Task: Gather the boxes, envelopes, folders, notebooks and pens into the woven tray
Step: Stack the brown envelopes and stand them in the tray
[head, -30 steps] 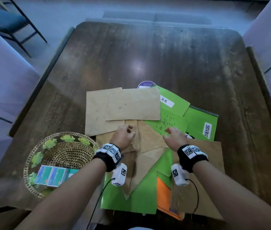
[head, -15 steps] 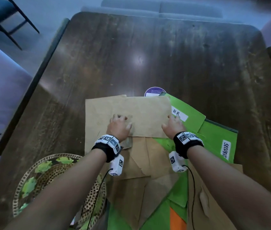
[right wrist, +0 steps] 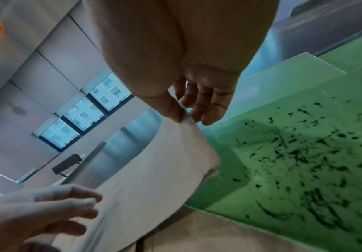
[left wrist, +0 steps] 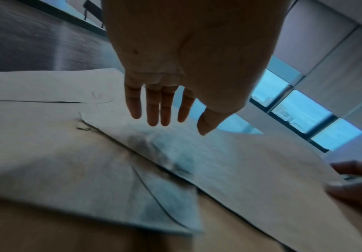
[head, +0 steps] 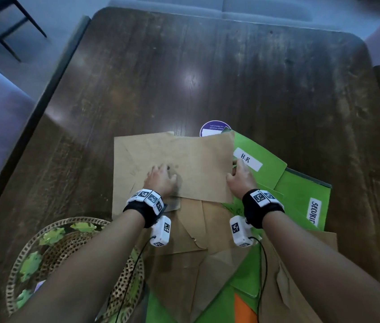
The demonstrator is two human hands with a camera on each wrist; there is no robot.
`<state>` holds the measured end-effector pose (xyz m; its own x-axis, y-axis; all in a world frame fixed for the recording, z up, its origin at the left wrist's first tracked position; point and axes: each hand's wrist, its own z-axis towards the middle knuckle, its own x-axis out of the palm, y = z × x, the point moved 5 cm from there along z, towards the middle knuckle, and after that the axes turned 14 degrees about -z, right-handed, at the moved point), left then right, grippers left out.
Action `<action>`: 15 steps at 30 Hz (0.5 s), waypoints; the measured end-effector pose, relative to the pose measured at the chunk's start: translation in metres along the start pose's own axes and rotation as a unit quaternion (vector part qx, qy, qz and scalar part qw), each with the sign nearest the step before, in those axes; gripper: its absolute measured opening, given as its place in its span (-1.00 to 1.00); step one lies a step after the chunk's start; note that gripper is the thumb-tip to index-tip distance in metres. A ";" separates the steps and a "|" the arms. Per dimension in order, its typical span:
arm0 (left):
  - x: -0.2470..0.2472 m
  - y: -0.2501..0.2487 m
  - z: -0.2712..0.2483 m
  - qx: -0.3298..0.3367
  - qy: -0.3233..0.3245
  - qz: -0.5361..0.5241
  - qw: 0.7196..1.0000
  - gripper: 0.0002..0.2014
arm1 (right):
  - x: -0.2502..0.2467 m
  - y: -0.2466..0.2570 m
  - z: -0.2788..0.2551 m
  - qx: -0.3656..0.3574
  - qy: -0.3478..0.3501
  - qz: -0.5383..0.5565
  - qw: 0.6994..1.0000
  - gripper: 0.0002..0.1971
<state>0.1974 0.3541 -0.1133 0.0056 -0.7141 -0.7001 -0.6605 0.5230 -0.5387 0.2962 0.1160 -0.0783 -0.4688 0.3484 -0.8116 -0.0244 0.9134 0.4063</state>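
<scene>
Dark wooden bench (head: 207, 66) carries paper pile at near edge. Woven tray (head: 21, 264) near-left, your left forearm hides most of it; contents hard to make out. Green folders (head: 300, 199) half buried under envelopes, "SECURIT" label cut off. Top brown envelope (head: 184, 164): your right hand (head: 240, 180) pinches its right edge, thumb over fingers. Your left hand (head: 161, 180) hovers above it, fingers straight. Purple sticker (head: 214, 128) half covered.

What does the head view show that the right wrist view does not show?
Only the head view: the woven tray, the H.R label and the purple sticker. Only the right wrist view: the thumb-and-finger grip of the right hand on the envelope's edge, and windows. Both: the envelope, the left hand, green folders.
</scene>
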 end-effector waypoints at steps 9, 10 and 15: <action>0.034 -0.037 -0.087 0.057 0.048 0.027 0.997 -0.55 | 0.008 -0.029 -0.082 0.037 0.048 0.135 0.989 -0.73; 0.038 -0.033 -0.095 0.032 0.050 0.025 0.998 -0.51 | 0.012 -0.037 -0.090 0.050 0.050 0.155 0.985 -0.71; 0.057 -0.021 -0.135 -0.041 0.034 -0.032 0.998 -0.48 | 0.034 -0.081 -0.127 0.133 0.054 0.264 0.954 -0.65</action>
<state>0.1104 0.2398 -0.0792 0.0001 -0.7763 -0.6304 -0.7191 0.4380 -0.5394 0.1703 0.0275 -0.0853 -0.4416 0.7647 -0.4693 0.4588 0.6420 0.6143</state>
